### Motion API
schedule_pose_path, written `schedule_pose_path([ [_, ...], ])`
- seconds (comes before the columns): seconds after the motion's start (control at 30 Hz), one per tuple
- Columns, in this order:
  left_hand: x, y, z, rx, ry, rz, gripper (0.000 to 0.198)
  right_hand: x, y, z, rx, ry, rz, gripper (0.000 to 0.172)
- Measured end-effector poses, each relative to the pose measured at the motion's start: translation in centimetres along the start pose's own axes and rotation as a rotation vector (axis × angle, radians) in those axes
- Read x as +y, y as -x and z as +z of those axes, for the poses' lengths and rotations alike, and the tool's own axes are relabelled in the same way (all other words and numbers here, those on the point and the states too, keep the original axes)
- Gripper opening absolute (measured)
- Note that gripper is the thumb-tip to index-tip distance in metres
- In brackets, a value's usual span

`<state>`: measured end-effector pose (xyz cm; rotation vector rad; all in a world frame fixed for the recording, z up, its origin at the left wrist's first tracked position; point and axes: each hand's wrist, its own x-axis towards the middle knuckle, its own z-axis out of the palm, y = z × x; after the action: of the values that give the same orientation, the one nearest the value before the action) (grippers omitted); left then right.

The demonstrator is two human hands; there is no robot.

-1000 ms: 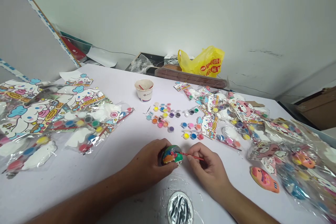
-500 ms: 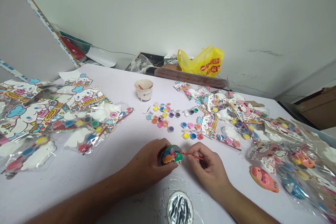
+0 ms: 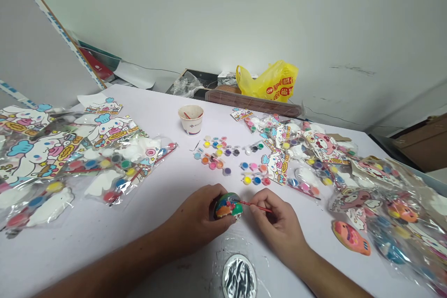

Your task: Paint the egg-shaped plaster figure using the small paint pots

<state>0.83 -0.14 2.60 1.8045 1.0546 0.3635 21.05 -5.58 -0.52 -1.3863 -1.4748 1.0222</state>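
Between the thumb and fingers of my left hand [image 3: 206, 212] is a small painted figurine [image 3: 228, 206], coloured green, orange, red and blue, tilted up toward me. My right hand [image 3: 274, 216] pinches a thin red paintbrush [image 3: 257, 206]. The brush tip reaches the figurine's painted face; whether it touches is too small to tell. Beyond my hands lie small paint pots [image 3: 218, 152] in many colours. A paper cup [image 3: 191, 120] with a red-handled brush in it stands behind them.
Clear packets [image 3: 115, 163] of white figures and paints cover the table's left side. More packets [image 3: 314, 158] crowd the right, near a painted orange fish figure [image 3: 351, 237]. A round silver disc [image 3: 239, 277] lies at the near edge. A yellow plastic bag [image 3: 268, 83] sits at the back.
Almost nothing differs. Both hands keep their places, with the brush still at the figurine; the view has shifted very slightly.
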Motion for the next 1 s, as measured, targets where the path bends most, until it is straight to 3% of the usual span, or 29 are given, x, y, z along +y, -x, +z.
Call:
schedule_pose_path([
  [1.0, 0.01, -0.01, 0.05, 0.007, -0.001, -0.002, 0.017, 0.26, -0.06, 0.03, 0.035, 0.060, -0.029, 0.025],
])
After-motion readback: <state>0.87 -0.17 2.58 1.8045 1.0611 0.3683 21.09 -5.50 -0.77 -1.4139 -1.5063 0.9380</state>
